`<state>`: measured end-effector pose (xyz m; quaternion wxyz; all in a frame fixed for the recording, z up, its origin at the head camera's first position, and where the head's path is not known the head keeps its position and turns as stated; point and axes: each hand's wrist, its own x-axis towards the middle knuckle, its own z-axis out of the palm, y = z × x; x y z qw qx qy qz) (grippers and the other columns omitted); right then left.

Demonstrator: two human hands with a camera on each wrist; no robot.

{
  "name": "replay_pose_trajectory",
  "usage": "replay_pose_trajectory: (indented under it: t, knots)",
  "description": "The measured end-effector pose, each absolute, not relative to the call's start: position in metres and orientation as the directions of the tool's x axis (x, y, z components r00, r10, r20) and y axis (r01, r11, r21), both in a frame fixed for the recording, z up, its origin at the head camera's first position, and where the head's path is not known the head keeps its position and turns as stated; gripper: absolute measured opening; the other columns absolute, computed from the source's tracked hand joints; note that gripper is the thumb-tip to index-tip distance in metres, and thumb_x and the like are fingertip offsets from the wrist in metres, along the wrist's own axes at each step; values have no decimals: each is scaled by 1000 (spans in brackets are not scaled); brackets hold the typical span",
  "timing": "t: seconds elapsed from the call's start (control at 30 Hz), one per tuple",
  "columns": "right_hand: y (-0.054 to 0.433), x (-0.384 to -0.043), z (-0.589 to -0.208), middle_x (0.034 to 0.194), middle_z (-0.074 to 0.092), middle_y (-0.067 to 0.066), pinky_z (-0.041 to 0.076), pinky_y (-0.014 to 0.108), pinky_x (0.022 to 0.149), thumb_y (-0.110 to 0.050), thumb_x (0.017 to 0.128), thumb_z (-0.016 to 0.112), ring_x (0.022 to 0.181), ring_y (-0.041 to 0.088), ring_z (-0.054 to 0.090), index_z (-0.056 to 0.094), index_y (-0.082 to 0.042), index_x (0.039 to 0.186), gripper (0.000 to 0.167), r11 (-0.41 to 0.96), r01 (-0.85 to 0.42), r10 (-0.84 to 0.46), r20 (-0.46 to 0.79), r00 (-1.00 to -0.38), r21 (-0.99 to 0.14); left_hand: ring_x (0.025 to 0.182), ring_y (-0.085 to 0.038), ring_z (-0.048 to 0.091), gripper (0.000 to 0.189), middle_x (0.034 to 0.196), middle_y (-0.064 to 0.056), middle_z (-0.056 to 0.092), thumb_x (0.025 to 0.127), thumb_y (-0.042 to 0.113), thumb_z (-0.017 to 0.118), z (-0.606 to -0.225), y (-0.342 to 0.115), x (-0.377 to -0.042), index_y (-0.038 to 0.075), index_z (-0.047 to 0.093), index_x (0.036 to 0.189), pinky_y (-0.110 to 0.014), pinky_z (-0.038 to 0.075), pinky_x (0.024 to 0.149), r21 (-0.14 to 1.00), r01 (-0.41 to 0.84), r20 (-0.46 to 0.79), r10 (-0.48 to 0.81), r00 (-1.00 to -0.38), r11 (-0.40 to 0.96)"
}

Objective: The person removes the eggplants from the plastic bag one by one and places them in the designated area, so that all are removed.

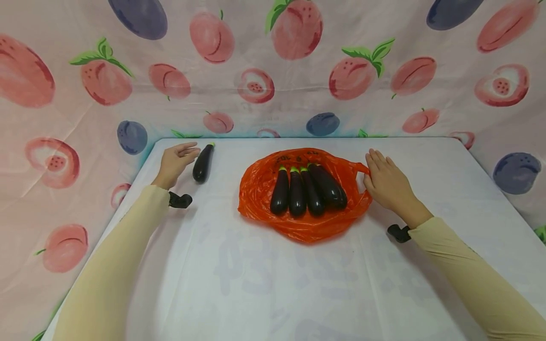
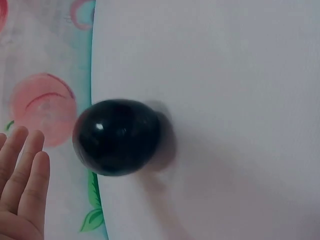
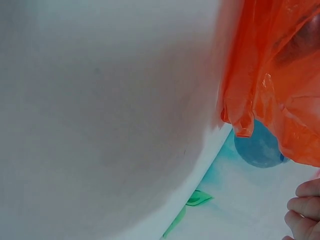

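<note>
A single eggplant (image 1: 202, 164) lies at the back left of the white table, its green stem end pointing away from me. Just to its left is my left hand (image 1: 172, 163), fingers loosely extended and holding nothing. The left wrist view shows the eggplant's rounded dark end (image 2: 117, 137) with a gap to the fingers (image 2: 32, 187). Several more eggplants (image 1: 297, 194) lie side by side on an open red plastic bag (image 1: 307, 232) in the middle. My right hand (image 1: 389, 182), with fairly straight fingers, is at the bag's right side, its thumb side right at the handle loop (image 1: 361, 168).
The white table (image 1: 239, 293) carries the bag and the loose eggplant. Behind it hangs a fruit-printed cloth (image 1: 256, 57), which also covers the left and right sides. A black wrist camera (image 1: 180, 200) sits on the left wrist, another camera (image 1: 399, 233) on the right.
</note>
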<state>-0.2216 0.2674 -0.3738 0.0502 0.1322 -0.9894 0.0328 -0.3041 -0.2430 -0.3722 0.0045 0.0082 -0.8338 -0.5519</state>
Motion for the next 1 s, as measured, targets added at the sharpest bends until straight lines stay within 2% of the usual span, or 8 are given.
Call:
replay_pose_trajectory:
  t: [0.1, 0.17, 0.3, 0.47, 0.6, 0.73, 0.87, 1.0]
  knots:
    - [268, -222, -375, 148, 25, 31, 18, 57, 115, -19, 95, 41, 138, 45, 24, 28, 13, 141, 58, 964, -263, -256, 108, -961, -49, 91, 9, 59, 52, 115, 2, 66, 92, 27, 60, -371, -238, -304, 5, 48, 137, -34, 44, 105, 921, -1, -6, 11, -1000, 390]
    - [268, -222, -375, 149, 25, 31, 18, 56, 115, -19, 95, 41, 138, 45, 24, 28, 13, 141, 58, 964, -262, -256, 106, -961, -49, 91, 10, 59, 51, 121, -4, 65, 92, 24, 60, -370, -235, -303, 4, 47, 138, -28, 46, 102, 923, 12, -2, 35, -999, 384]
    - [268, -222, -375, 149, 25, 31, 17, 56, 115, -19, 95, 42, 138, 45, 24, 28, 13, 141, 58, 963, -262, -256, 105, -961, -54, 90, 13, 57, 51, 124, -5, 64, 92, 21, 61, -368, -228, -302, 3, 47, 137, -14, 48, 90, 928, 46, 20, 74, -997, 369]
    - [268, -222, -375, 148, 25, 31, 18, 57, 115, -19, 95, 42, 138, 45, 24, 28, 13, 141, 58, 963, -264, -257, 111, -960, -60, 92, 11, 59, 48, 117, 3, 68, 91, 21, 63, -364, -217, -298, 5, 51, 135, -9, 47, 87, 937, 54, 23, 94, -995, 346]
    - [269, -223, -376, 149, 25, 31, 17, 57, 115, -19, 95, 41, 138, 45, 24, 28, 13, 141, 58, 962, -266, -258, 115, -959, -57, 96, 8, 60, 46, 125, -7, 64, 91, 21, 62, -361, -208, -294, 8, 52, 134, -14, 48, 92, 928, 47, 7, 111, -994, 369]
    - [269, -223, -378, 149, 25, 31, 17, 57, 115, -19, 95, 41, 138, 45, 24, 28, 13, 141, 58, 962, -266, -259, 115, -959, -57, 106, -3, 61, 47, 130, -15, 58, 92, 22, 61, -359, -199, -291, 9, 51, 136, -28, 46, 102, 909, 53, -9, 146, -989, 413]
    - [269, -223, -378, 149, 24, 31, 17, 57, 115, -19, 95, 41, 139, 45, 23, 27, 13, 141, 58, 962, -265, -258, 108, -960, -58, 117, -18, 58, 47, 131, -17, 57, 92, 21, 61, -358, -191, -287, 9, 50, 136, -37, 42, 107, 900, 72, -11, 188, -982, 430]
    - [269, -223, -377, 149, 24, 31, 16, 57, 115, -20, 95, 41, 139, 45, 22, 26, 13, 142, 58, 963, -263, -257, 100, -961, -59, 120, -26, 56, 48, 131, -18, 57, 91, 21, 62, -355, -181, -284, 8, 50, 136, -40, 40, 108, 896, 89, -14, 228, -973, 435]
